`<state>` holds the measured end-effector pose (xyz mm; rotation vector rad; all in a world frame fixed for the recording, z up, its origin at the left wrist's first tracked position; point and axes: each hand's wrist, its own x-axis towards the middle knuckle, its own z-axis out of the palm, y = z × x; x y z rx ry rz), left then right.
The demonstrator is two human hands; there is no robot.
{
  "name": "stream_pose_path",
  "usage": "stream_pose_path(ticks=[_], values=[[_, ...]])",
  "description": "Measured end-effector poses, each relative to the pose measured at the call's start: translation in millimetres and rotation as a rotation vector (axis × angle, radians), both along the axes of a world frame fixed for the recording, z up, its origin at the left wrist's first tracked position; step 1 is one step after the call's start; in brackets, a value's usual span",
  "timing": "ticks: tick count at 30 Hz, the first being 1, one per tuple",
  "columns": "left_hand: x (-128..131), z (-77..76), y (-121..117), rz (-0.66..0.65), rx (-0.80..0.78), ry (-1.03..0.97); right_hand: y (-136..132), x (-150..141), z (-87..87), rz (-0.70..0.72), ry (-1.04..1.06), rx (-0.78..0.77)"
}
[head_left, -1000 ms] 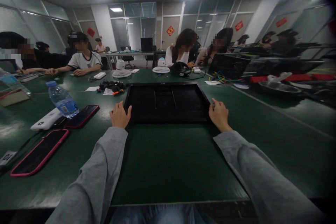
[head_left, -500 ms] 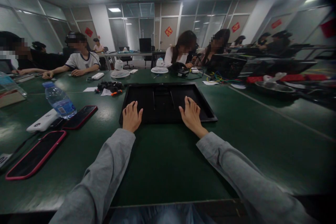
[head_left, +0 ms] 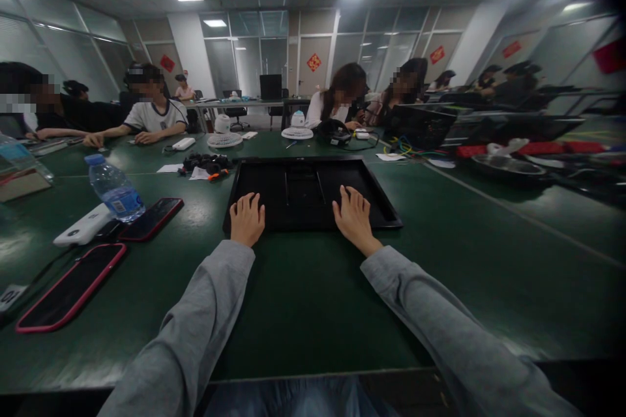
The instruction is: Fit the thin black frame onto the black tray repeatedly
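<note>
Here's the black panel [head_left: 306,201], shallow and rimmed, lying flat on the green table [head_left: 317,303], straight ahead of the wearer, its long axis running left to right, squarely across both forearms. And look at the hands: the left hand [head_left: 248,220] is over the panel's near edge, just in from its left near corner; the right hand [head_left: 353,216] is over that same edge too, but set farther in from the right near corner, so of the two it's the left that sits nearer its own end. Fingers loosely spread on both, nothing gripped! Fingertips point away from the wearer, over the panel's inner face, with most of its depth beyond them; whether they press on it or hang just above, I can't tell. Between the hands, the middle of the panel shows, slim strips [head_left: 321,187] running front to back. Off to the panel's left, well apart, there's a water bottle [head_left: 116,190] beside a dark phone [head_left: 152,219], and just past the panel's far left corner, a dark tangle of gear [head_left: 204,163]. Beyond the panel, two white fans, plus co-workers seated around the table.
</note>
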<state>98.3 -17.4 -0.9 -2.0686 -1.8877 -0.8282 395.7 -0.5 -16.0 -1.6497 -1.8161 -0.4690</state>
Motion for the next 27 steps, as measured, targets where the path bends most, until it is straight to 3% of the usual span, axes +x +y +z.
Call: stream_pose_path(ticks=[6,13,27], values=[[26.4,2.1,-4.6,-0.075,0.028,0.021,-8.5,-35.0,6.4,0.032,0.061,0.013],[70.3,-3.5,-10.7,-0.181,0.024,0.070,-18.9,-99.9,-2.8,0.228,-0.022,-0.016],[70.1,-9.4,-8.3,-0.211,-0.016,0.078,-11.9,-100.4,-11.2,0.239,-0.068,-0.074]])
